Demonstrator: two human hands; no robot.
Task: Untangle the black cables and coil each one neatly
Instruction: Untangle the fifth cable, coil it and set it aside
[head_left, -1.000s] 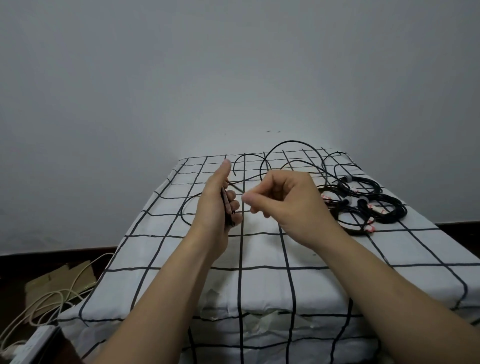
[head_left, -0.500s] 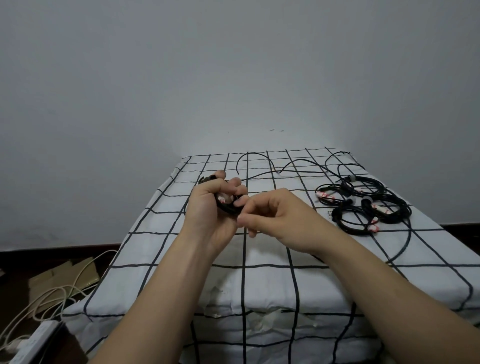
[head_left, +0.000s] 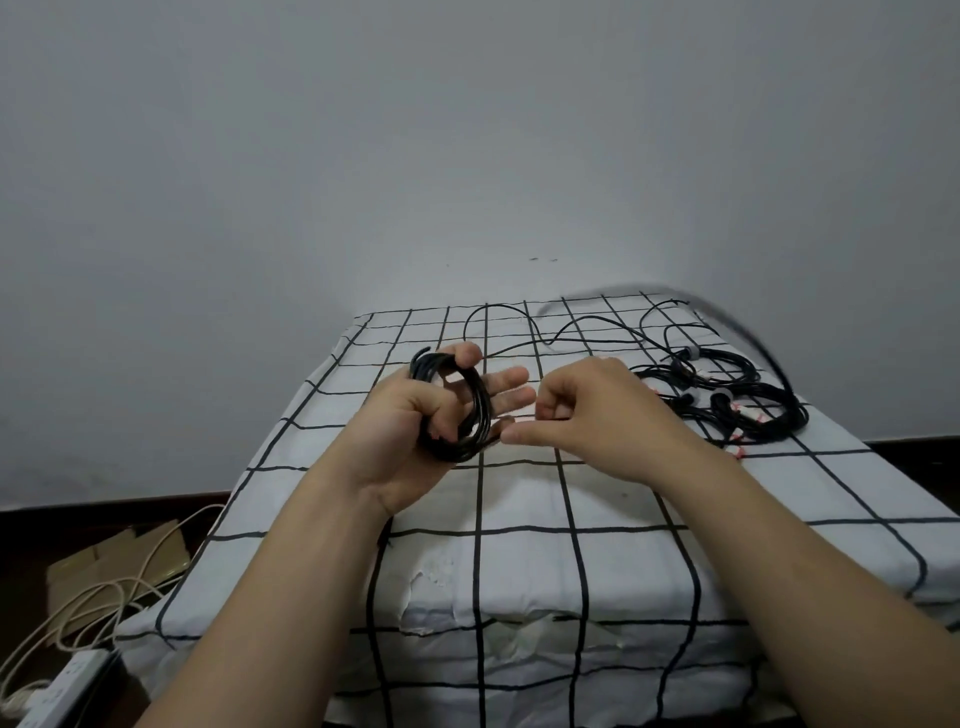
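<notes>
My left hand holds a small coil of black cable wound around its fingers, palm turned toward me. My right hand sits just right of the coil with fingers pinched; the strand it grips is too thin to make out clearly. The loose tail of the cable runs across the far part of the table, and a blurred length whips through the air at the far right. A pile of other black cables with white and red tags lies at the right, partly hidden by my right hand.
The table wears a white cloth with a black grid and stands against a plain grey wall. On the floor at the left lie cream cords, flat cardboard and a white power strip.
The coil in my left hand has grown and the hand has opened toward me. My right hand moved right and back. The loose tail swung and is now blurred at the far right.
</notes>
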